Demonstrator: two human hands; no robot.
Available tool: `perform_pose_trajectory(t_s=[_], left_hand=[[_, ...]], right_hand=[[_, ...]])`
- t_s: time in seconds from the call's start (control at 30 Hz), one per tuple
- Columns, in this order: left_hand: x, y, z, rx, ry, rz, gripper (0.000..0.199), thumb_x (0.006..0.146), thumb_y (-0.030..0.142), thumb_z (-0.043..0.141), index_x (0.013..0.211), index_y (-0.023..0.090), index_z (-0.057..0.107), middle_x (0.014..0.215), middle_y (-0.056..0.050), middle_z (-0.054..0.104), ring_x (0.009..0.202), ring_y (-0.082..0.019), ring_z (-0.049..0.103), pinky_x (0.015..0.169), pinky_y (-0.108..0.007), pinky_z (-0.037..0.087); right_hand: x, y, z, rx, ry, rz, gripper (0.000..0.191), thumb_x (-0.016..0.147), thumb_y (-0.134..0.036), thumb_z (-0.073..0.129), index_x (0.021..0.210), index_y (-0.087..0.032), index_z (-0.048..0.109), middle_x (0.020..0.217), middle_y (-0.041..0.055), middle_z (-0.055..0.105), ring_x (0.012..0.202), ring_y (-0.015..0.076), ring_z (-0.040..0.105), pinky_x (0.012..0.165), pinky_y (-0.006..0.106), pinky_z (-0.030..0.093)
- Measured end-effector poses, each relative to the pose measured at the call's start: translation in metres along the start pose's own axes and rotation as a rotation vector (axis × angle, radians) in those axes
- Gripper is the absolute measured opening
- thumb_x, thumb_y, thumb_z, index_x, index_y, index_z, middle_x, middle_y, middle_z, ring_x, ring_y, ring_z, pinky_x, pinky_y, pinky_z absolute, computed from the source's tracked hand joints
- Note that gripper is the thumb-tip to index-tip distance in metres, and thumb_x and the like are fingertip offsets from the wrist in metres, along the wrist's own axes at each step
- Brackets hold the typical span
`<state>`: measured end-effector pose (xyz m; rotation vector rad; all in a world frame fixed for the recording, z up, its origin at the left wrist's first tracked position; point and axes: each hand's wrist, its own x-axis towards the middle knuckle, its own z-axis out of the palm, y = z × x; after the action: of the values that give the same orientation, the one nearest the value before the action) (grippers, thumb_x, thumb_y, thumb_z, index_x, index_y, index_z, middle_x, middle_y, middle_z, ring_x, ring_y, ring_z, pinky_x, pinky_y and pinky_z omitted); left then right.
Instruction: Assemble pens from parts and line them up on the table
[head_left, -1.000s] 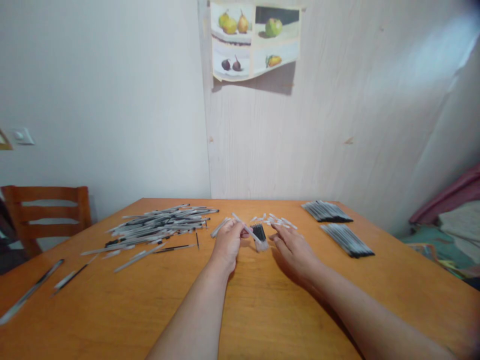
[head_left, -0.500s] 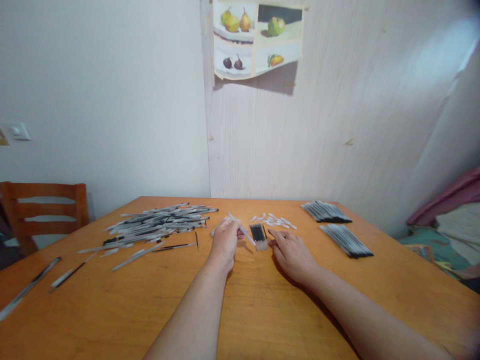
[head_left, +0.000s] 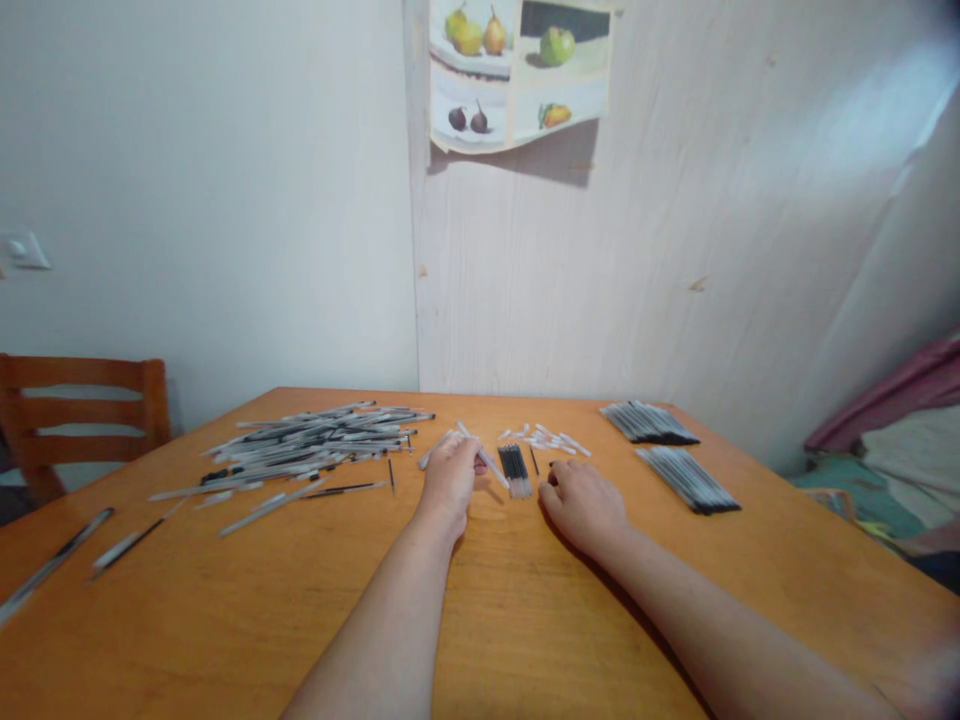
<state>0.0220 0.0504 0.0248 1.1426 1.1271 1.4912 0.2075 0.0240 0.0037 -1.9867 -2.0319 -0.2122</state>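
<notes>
My left hand [head_left: 452, 475] is closed around a whitish pen barrel [head_left: 491, 465], which slants down to the right out of its fingers. Just right of that barrel, a neat row of dark ink refills [head_left: 514, 470] lies flat on the table. One single refill [head_left: 534, 460] lies apart, between the row and my right hand [head_left: 583, 500]. The right hand rests low with its fingers curled in. A small dark bit shows at its fingertips, too small to name. Behind the row lie several small white pieces, perhaps caps [head_left: 551, 438].
A large loose heap of pens [head_left: 315, 440] covers the back left of the wooden table [head_left: 495, 620]. Two tidy stacks of pens [head_left: 649, 423] [head_left: 686, 480] lie at the right. Stray pens and refills [head_left: 349, 490] are at the left, near a chair [head_left: 82, 415].
My right hand has drawn slightly back from the refills, and its pointing finger has curled in. The left hand keeps its grip on the pen barrel. The view has shifted slightly.
</notes>
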Motion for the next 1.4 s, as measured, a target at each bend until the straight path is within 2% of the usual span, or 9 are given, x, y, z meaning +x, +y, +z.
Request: perform_pose_trajectory(t_s=[0.33,0.53,0.7,0.87,1.23,1.4], left_hand=[[-0.001,0.000,0.001,-0.024,-0.008,-0.015,0.016,0.072,0.031,0.060,0.069,0.015,0.060,0.067,-0.005,0.066,0.056,-0.011,0.057,0.055,-0.022,0.039],[-0.001,0.001,0.001,-0.015,-0.013,-0.012,0.017,0.073,0.032,0.060,0.069,0.015,0.059,0.065,-0.005,0.066,0.055,-0.011,0.056,0.055,-0.022,0.039],[-0.001,0.001,0.000,-0.007,-0.006,-0.012,0.018,0.072,0.032,0.062,0.070,0.015,0.061,0.068,-0.006,0.067,0.056,-0.012,0.057,0.055,-0.023,0.039],[-0.001,-0.002,0.000,-0.017,-0.015,-0.030,0.019,0.071,0.033,0.063,0.071,0.014,0.062,0.069,-0.006,0.068,0.056,-0.012,0.057,0.055,-0.023,0.040],[-0.004,-0.002,0.003,-0.010,-0.028,-0.021,0.019,0.071,0.034,0.062,0.068,0.015,0.061,0.067,-0.005,0.068,0.057,-0.013,0.059,0.055,-0.023,0.040],[-0.007,0.000,0.004,0.014,-0.041,-0.022,0.018,0.072,0.033,0.060,0.068,0.015,0.060,0.067,-0.006,0.068,0.056,-0.013,0.059,0.053,-0.022,0.039]], right_hand=[[0.007,-0.005,0.002,-0.015,-0.078,0.079,0.037,0.091,-0.042,0.038,0.092,-0.017,0.065,0.095,0.0147,0.071,0.089,0.0273,0.065,0.071,0.035,0.044],[0.010,-0.006,0.003,-0.021,-0.132,0.148,0.034,0.088,-0.035,0.039,0.095,-0.016,0.067,0.099,0.0161,0.072,0.091,0.0283,0.068,0.071,0.035,0.047],[0.012,-0.004,0.000,0.000,-0.186,0.202,0.035,0.086,-0.031,0.041,0.101,-0.016,0.069,0.105,0.0168,0.072,0.097,0.0302,0.068,0.077,0.038,0.049],[0.013,0.002,0.000,0.014,-0.232,0.244,0.034,0.085,-0.028,0.043,0.099,-0.015,0.071,0.107,0.0183,0.072,0.099,0.0315,0.068,0.078,0.040,0.050],[0.013,0.016,-0.018,-0.033,-0.363,0.208,0.031,0.076,-0.026,0.056,0.100,-0.016,0.074,0.105,0.0181,0.072,0.099,0.0330,0.068,0.073,0.036,0.051],[0.008,0.022,-0.022,-0.027,-0.377,0.207,0.032,0.077,-0.028,0.056,0.099,-0.015,0.075,0.102,0.0183,0.072,0.096,0.0313,0.068,0.070,0.033,0.049]])
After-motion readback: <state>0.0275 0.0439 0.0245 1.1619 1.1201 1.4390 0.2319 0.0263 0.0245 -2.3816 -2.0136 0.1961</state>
